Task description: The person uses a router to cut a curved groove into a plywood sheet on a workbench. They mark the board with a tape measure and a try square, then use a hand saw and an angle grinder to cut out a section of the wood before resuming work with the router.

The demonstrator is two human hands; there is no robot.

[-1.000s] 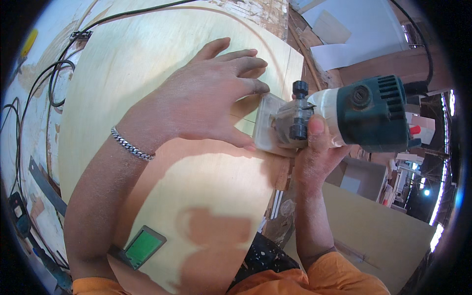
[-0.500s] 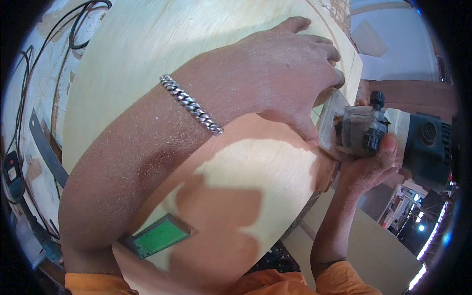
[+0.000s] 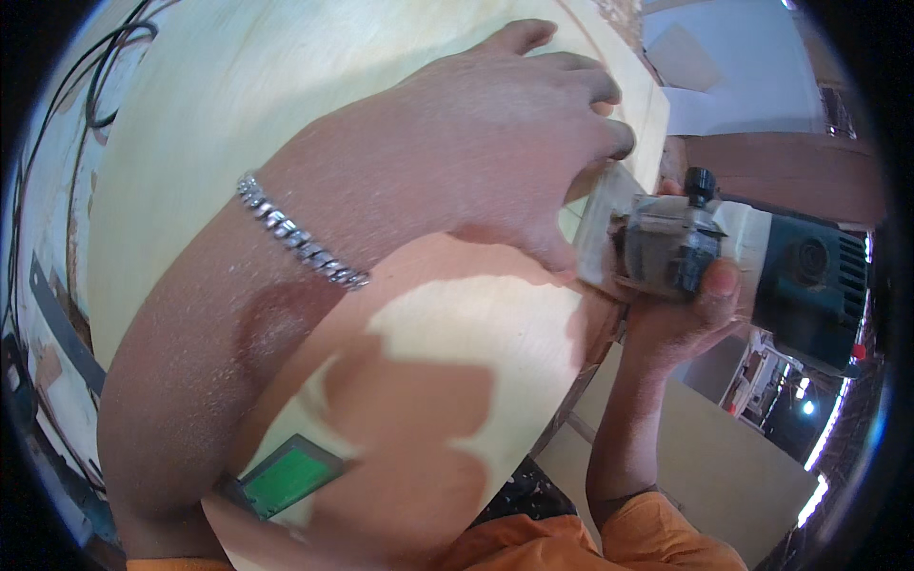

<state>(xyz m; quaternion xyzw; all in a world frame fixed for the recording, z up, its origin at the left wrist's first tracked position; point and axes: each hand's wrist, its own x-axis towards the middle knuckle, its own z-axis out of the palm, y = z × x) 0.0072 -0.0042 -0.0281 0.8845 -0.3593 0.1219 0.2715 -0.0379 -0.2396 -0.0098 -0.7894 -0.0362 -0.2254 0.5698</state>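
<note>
A trim router with a dark green body and clear base plate lies sideways against the right edge of a pale wooden board. My right hand is wrapped around the router's lower housing, its thumb in front and a fingertip showing behind. My left hand, dusty and with a silver chain bracelet at the wrist, rests on the board with fingers spread toward that edge. Its thumb and index finger flank the base plate; the thumb tip is close to it. The router bit is hidden.
On the board near my left forearm lies a flat, dark-framed rectangle with a green face. Black cables and a metal strip are at the far left. A large pale panel is below right, and a brown beam stands behind the router.
The whole view has shifted, so board, router and hands appear farther left. My left wrist has moved left and a little nearer. The router stays at the board's edge in my right hand.
</note>
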